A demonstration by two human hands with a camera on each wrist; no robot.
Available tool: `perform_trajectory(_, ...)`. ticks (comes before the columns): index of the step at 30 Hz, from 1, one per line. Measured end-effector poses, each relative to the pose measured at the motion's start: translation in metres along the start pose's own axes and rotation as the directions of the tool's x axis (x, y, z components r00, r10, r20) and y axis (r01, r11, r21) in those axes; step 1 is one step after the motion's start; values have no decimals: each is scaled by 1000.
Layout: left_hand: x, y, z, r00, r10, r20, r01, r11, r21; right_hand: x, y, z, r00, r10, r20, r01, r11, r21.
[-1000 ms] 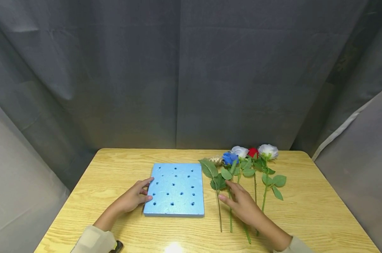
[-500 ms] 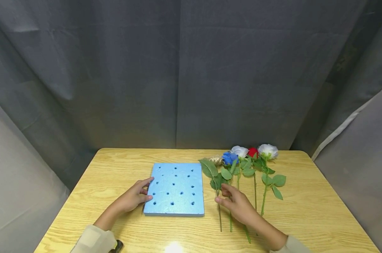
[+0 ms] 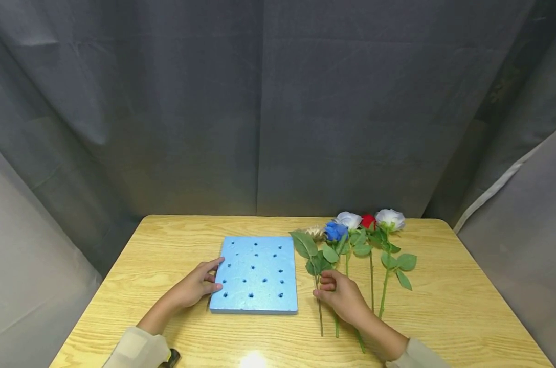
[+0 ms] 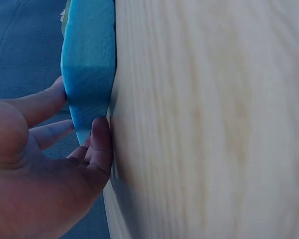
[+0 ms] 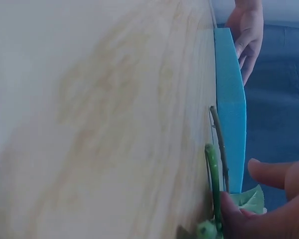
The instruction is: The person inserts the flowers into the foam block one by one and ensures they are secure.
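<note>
My left hand [image 3: 196, 287] holds the left edge of a blue foam board [image 3: 259, 276] pierced with several holes. In the left wrist view, the thumb and fingers press either side of the board's corner [image 4: 89, 79]. Around the stems of several artificial flowers to the right, my right hand [image 3: 344, 299] hovers with thumb and fingers apart. Closest to its fingertips is the leftmost stem [image 3: 319, 312], below large green leaves [image 3: 304, 244]. A green stem [image 5: 213, 167] lies by the fingers in the right wrist view; whether they touch it I cannot tell.
A blue rose [image 3: 335, 231], a white rose [image 3: 349, 220], a red flower [image 3: 368, 221], another white rose [image 3: 390, 220] and a beige flower head [image 3: 313, 232] lie at the wooden table's [image 3: 448, 306] back right. Grey curtains [image 3: 342, 112] hang behind. A small dark object [image 3: 171, 358] shows beside the left sleeve.
My right hand has shifted slightly left and down, toward the leftmost stem, with its fingers curling more. The left hand and board stay where they were.
</note>
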State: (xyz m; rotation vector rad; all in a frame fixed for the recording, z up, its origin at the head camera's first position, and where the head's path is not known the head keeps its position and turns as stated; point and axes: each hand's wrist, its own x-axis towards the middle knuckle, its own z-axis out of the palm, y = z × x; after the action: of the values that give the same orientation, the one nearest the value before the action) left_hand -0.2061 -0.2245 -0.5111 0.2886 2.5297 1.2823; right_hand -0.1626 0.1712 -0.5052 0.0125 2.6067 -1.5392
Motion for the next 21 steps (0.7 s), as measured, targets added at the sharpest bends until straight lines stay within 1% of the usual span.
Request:
perform_trajectory(6, 0, 1, 0, 1000, 4, 6, -4, 1000, -2, 5, 2, 3, 999, 12, -36, -12, 1000, 18)
perform_trajectory(11, 0, 0, 0, 1000, 5, 9, -5, 1000, -2, 8, 4, 4, 999, -8, -48, 8, 1000, -2)
perform_trajectory(16, -1, 0, -1, 1000, 5, 12, -5, 1000, -20, 10, 5, 6, 999, -19, -47, 16, 999, -50)
perform_trajectory(21, 0, -1, -1, 1000, 4, 16, -3, 999, -37, 12, 5, 7, 999, -27, -30, 23, 995, -98)
